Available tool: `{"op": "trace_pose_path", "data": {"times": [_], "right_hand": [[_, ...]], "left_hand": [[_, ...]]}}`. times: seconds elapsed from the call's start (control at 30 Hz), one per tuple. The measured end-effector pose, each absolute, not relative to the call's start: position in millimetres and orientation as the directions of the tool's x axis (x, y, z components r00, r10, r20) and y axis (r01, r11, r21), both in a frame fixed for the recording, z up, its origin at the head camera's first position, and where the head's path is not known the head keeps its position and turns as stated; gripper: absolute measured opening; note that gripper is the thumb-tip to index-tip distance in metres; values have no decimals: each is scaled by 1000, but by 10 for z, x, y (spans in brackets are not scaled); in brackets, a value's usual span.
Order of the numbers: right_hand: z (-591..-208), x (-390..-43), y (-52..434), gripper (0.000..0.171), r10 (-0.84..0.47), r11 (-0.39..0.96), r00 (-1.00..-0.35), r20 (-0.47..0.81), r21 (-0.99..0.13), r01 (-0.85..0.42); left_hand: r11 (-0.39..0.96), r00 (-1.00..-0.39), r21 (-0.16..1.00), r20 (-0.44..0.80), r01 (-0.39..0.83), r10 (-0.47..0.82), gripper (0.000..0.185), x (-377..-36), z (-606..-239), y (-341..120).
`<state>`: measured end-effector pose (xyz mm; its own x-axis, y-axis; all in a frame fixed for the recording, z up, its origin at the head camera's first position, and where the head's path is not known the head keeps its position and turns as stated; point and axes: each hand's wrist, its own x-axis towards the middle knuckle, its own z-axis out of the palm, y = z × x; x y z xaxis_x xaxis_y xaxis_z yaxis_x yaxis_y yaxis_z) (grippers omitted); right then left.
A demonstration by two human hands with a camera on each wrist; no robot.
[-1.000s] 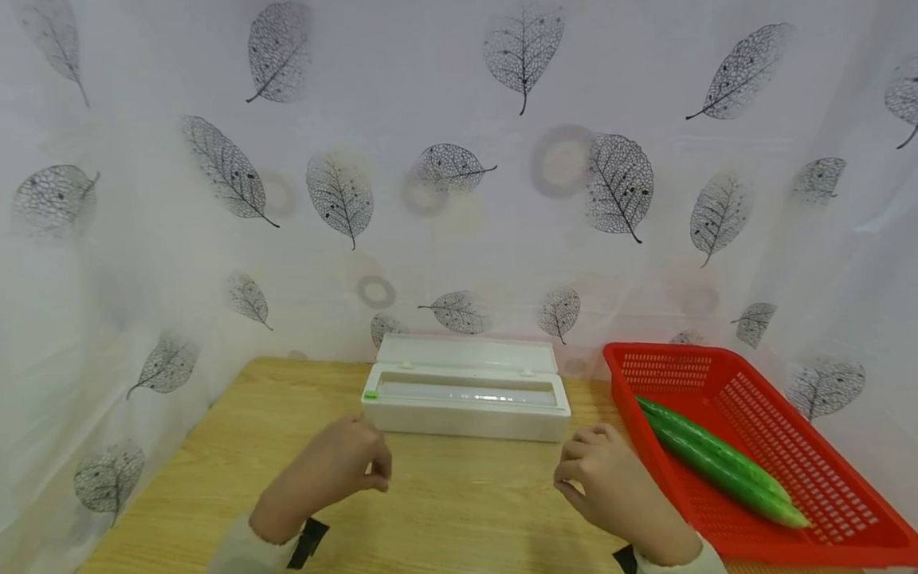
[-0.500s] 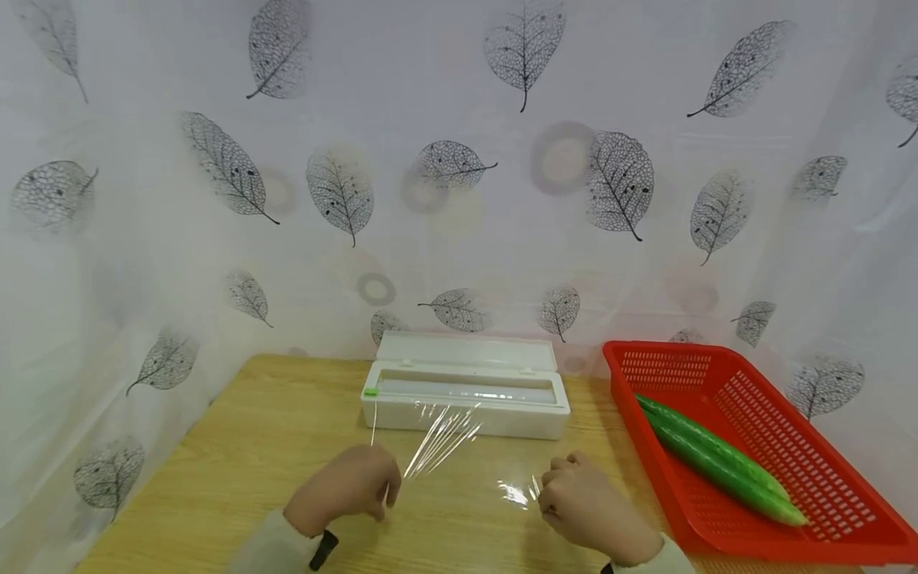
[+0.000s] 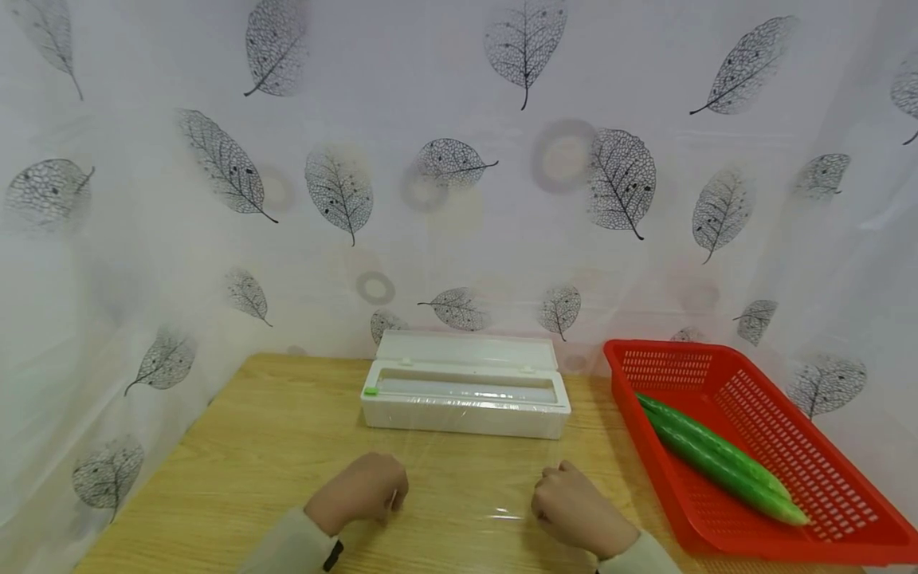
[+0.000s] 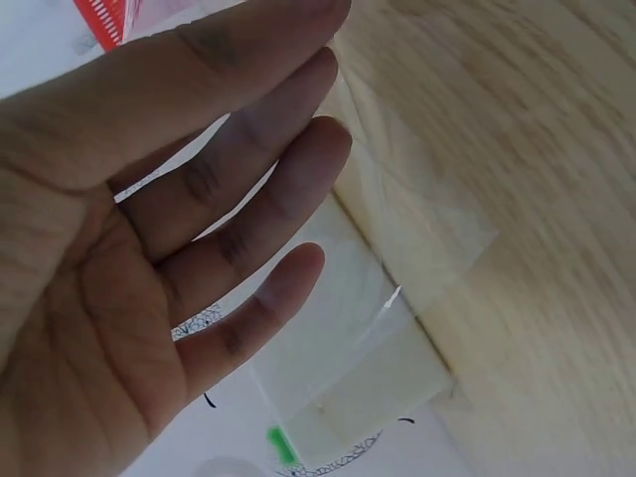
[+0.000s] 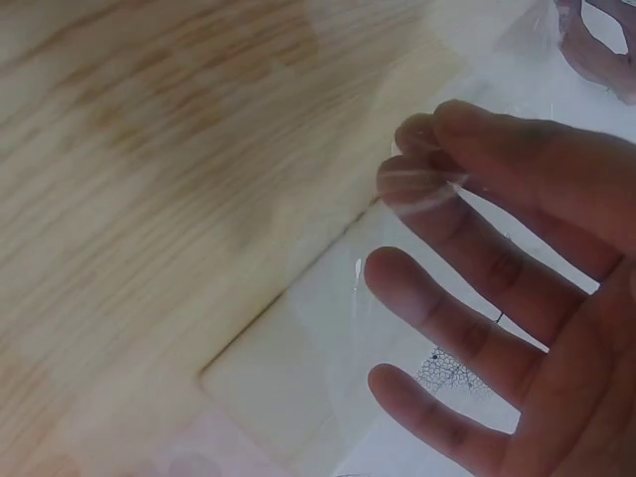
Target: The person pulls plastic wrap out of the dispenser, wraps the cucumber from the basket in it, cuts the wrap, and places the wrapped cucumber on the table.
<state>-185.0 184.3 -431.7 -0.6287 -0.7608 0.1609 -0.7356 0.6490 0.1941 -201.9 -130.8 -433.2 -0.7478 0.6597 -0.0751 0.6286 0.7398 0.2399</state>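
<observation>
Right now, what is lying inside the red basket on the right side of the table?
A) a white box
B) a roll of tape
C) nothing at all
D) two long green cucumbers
D: in the head view, two long green cucumbers lie side by side inside the red basket, while the white box sits apart on the table to its left.

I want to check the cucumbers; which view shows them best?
The head view: both cucumbers lie whole in the red basket. The left wrist view catches only a red corner of the basket; the right wrist view shows no cucumbers.
</observation>
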Motion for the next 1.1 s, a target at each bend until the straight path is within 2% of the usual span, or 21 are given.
{"op": "trace_pose_path", "data": {"times": [0.3, 0.47, 0.57, 0.7, 0.8, 1.0, 1.1], "right_hand": [[-4351, -1806, 1833, 28, -721, 690, -685, 106, 205, -694], [-4367, -1796, 1850, 27, -696, 717, -712, 94, 154, -680], [-4374, -1816, 1847, 17, -682, 731, -724, 105, 118, -672], [-4413, -1867, 1833, 11, -692, 722, -701, 172, 137, -679], [-4457, -1902, 1820, 18, -708, 705, -668, 230, 168, -689], [-4516, -1949, 1801, 27, -709, 701, -667, 229, 130, -701], [-4496, -1946, 1792, 26, -710, 702, -666, 227, 158, -695]], "left_hand": [[738, -748, 223, -49, 637, 662, 23, -2008, -4358, -1310], [739, -745, 214, -67, 639, 664, 19, -2017, -4328, -1321], [731, -743, 215, -37, 647, 669, 17, -2024, -4336, -1329], [731, -751, 209, 22, 649, 660, 18, -2039, -4410, -1322], [742, -762, 202, 32, 639, 647, 21, -2048, -4470, -1305], [736, -751, 152, 78, 659, 656, 23, -2048, -4496, -1297], [751, -765, 154, 57, 642, 642, 26, -2026, -4449, -1306]]}}
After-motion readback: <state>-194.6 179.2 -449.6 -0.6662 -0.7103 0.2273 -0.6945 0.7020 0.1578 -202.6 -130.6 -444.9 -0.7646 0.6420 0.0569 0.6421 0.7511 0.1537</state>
